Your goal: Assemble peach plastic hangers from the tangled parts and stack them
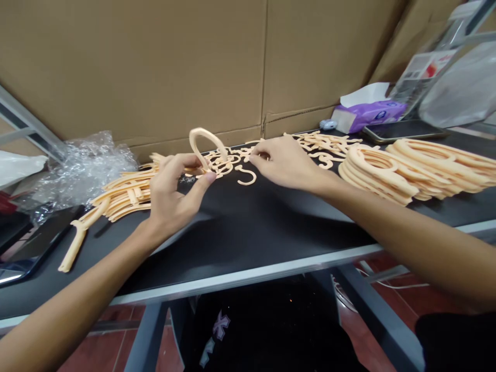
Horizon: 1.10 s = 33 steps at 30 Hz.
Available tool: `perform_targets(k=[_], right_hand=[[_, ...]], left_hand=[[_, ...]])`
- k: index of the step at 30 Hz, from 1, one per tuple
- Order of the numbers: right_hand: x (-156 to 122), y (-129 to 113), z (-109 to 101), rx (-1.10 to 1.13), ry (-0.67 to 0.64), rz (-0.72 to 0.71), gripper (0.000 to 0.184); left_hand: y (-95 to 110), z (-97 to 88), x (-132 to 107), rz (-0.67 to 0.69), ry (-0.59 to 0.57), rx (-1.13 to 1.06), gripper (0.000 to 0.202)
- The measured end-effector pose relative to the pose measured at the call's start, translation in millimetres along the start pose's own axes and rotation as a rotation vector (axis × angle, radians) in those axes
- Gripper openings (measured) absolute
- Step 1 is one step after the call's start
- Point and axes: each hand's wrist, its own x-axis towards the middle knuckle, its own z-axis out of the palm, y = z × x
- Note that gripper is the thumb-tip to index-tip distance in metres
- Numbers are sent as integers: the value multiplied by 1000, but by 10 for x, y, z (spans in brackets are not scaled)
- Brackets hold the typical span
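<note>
My left hand [174, 188] pinches a peach plastic hanger piece whose curved hook [205, 138] stands up above the black table [240, 227]. My right hand [284, 161] reaches into a scatter of small peach hook pieces [232, 160], fingertips closed on one of them. A single loose hook [247, 175] lies just in front of both hands. A pile of long peach hanger bars [124, 191] lies left of my left hand.
Stacked peach rings [411, 165] fill the right side. A purple tissue pack [368, 113] and a phone [403, 132] sit at the back right. Crumpled clear plastic [81, 165] lies at left, a dark tablet [27, 248] beside it. Cardboard [194, 62] walls the back.
</note>
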Motion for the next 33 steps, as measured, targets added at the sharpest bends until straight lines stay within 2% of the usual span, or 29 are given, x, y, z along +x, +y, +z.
perform_targets(k=[2, 4, 6, 9, 12, 17, 21, 24, 26, 29, 33], right_hand=[[9, 82, -17, -49, -118, -20, 16], [-1, 125, 18, -71, -259, -53, 18], [-21, 143, 86, -79, -336, -91, 20], [-44, 154, 170, -97, -347, -123, 24], [-40, 157, 169, -130, -354, -144, 21], [-12, 178, 97, -229, -430, -141, 23], [-37, 203, 137, -274, -287, -188, 30], [-87, 113, 230, -226, -223, -270, 31], [-117, -28, 321, -170, -280, -363, 32], [-114, -329, 512, -104, -442, -542, 34], [12, -741, 849, -35, -533, -676, 41]], left_hand=[[-25, -4, 12, -10, -25, 54, 22], [-33, 8, 19, -11, -97, 93, 18], [-36, 23, 19, 5, -176, 145, 14], [-51, 38, 0, 50, -285, 227, 18], [-86, 60, -39, 127, -380, 253, 24], [-146, 87, -50, 294, -447, 309, 17], [-141, -79, 116, 290, -403, 395, 12], [-141, -321, 298, 149, -207, 486, 11], [-164, -483, 399, 39, -126, 508, 14], [-216, -652, 483, -37, -97, 516, 21], [-248, -701, 503, -86, -126, 575, 22]])
